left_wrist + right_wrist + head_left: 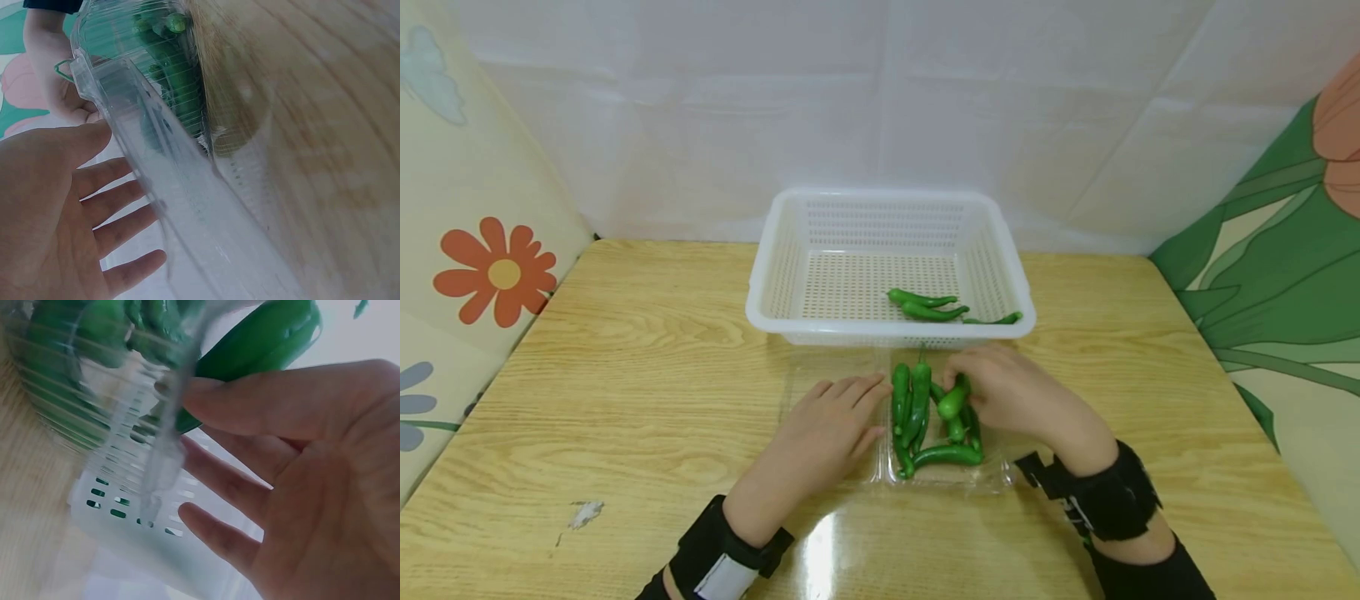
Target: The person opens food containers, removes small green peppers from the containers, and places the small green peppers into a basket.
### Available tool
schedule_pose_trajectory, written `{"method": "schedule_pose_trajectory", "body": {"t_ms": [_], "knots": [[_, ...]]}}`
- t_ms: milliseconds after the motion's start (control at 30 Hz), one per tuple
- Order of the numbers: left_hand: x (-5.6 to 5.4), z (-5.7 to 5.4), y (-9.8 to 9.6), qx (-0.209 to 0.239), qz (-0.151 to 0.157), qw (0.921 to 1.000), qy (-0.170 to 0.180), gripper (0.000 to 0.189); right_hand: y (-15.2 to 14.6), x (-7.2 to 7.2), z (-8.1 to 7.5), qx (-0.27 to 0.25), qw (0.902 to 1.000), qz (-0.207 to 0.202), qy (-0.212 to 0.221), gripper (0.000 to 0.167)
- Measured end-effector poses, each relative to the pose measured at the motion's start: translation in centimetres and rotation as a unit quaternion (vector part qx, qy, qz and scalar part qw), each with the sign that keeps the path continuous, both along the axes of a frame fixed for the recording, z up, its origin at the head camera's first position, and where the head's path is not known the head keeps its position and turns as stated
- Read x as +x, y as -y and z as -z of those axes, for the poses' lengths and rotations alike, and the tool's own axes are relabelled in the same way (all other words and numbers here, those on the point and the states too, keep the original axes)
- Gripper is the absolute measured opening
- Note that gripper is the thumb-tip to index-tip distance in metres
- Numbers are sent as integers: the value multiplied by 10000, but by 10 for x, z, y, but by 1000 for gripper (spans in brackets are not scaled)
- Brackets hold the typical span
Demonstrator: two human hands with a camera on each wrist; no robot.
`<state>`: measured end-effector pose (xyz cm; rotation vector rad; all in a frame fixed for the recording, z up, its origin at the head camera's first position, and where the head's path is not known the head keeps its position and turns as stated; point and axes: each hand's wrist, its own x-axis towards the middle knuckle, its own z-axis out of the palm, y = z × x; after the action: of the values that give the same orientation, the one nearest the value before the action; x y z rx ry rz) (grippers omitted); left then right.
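Note:
A clear plastic clamshell box [925, 477] lies opened flat on the table, its right half holding several green peppers [947, 454]. My right hand [1011, 392] pinches one green pepper [953, 400] between thumb and fingers, over the right side of that half. The same held pepper [262, 344] shows large in the right wrist view. My left hand [827, 425] rests at the box's middle fold, over the left half, with its fingers spread. In the left wrist view the fingers [128, 219] touch or lie close to the clear plastic.
Behind the box stands a white plastic basket [887, 329] with a few green peppers [932, 312] on its floor at the right. The wooden table [647, 375] has a worn patch [586, 514] at front left. A white sheet [880, 108] hangs behind.

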<state>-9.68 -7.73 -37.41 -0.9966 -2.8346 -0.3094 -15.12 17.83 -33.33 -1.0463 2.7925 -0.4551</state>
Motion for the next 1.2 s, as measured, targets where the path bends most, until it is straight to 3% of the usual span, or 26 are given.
{"method": "schedule_pose_trajectory", "body": {"t_ms": [1200], "knots": [[0, -1, 0, -59, -45, 9998, 181, 54, 6, 12, -9, -365, 9961, -336, -736, 43]]}}
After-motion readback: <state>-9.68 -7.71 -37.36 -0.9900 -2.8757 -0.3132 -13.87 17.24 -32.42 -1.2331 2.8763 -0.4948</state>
